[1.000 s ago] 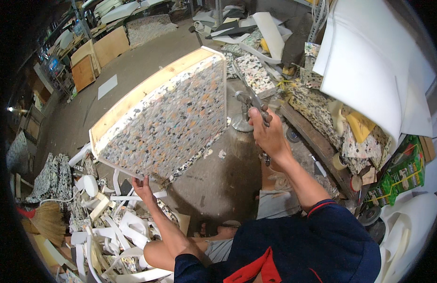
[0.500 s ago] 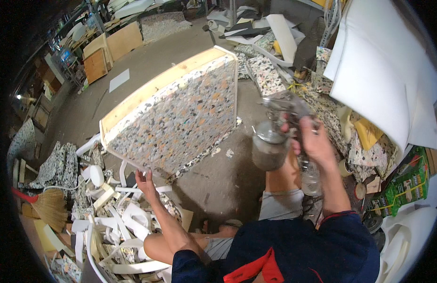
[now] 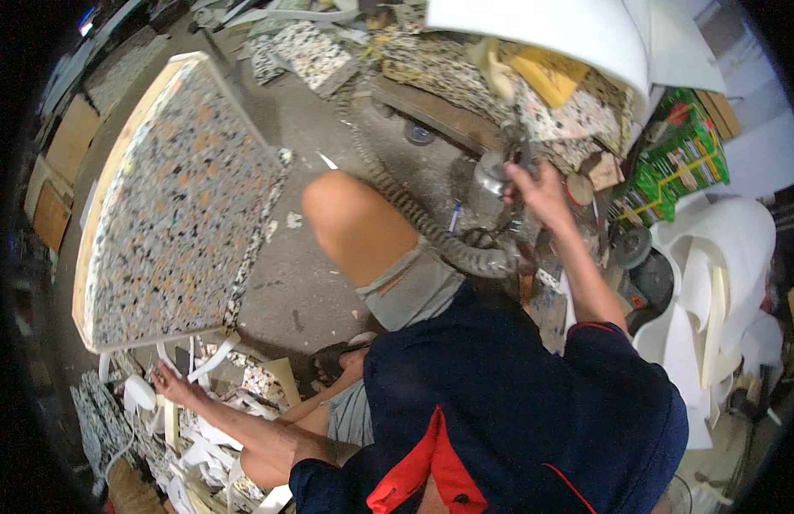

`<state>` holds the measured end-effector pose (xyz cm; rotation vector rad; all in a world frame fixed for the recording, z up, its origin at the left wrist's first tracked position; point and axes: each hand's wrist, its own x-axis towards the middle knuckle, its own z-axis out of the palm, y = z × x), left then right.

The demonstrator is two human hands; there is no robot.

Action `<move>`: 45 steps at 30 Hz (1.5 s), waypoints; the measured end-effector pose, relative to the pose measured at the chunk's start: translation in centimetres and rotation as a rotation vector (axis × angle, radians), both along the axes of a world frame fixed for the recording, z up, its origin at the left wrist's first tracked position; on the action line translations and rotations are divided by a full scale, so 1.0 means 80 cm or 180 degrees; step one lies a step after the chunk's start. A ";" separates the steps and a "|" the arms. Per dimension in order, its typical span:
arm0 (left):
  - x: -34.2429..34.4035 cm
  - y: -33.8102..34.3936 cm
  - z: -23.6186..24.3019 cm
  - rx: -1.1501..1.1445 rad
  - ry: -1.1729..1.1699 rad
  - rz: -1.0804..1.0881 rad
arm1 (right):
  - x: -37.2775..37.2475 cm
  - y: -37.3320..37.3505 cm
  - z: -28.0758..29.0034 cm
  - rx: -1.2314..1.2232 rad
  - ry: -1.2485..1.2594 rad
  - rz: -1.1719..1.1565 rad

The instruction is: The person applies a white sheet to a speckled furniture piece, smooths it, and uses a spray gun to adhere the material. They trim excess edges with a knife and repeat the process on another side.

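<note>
My right hand (image 3: 538,193) is wrapped round a spray gun (image 3: 491,182) with a metal cup, over the cluttered floor at my right. A coiled hose (image 3: 414,214) curves across the floor towards it. On the left stands a large curved panel of speckled foam (image 3: 179,206), tilted, with a pale wooden edge (image 3: 106,188). Just below that panel's lower edge is my left hand (image 3: 174,385), with its fingers apart and nothing seen in them. White foam offcuts (image 3: 208,424) lie around and beneath this hand.
A wooden plank (image 3: 440,116) and a small round lid (image 3: 418,133) lie beyond my knee. Large white foam sheets (image 3: 543,34) lean at the upper right. Near my right arm are a green package (image 3: 680,163) and curved white foam pieces (image 3: 714,283).
The view has swung right, so the panel now sits further left. My right hand has carried the spray gun away from the panel, down to the right. My left hand stays near the panel's lower edge.
</note>
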<state>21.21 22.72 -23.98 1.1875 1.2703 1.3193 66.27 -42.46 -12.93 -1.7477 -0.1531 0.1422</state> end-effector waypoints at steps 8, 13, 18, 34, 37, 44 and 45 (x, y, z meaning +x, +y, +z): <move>-0.028 -0.049 0.121 0.0510 0.0140 0.0466 | 0.029 -0.063 -0.211 -0.1102 0.0201 -0.1112; -0.036 -0.103 0.164 0.0792 0.0278 0.0505 | 0.051 -0.075 -0.301 -0.0912 -0.0160 -0.1352; -0.060 -0.120 0.144 0.0832 0.2474 0.0442 | 0.063 -0.096 -0.330 -0.3277 -0.1158 -0.0405; -0.108 -0.480 0.154 0.0965 0.0022 0.2071 | 0.071 0.311 -0.276 -0.1144 -0.2804 0.1545; -0.153 -0.510 0.135 0.0644 -0.0061 0.2454 | 0.049 0.340 -0.237 -0.0984 -0.2623 0.1606; -0.186 -0.563 0.115 0.0542 -0.0785 0.2975 | 0.026 0.397 -0.163 -0.0666 -0.2213 0.1951; -0.192 -0.573 0.115 0.0561 -0.0868 0.3092 | 0.018 0.400 -0.144 -0.0646 -0.2146 0.1982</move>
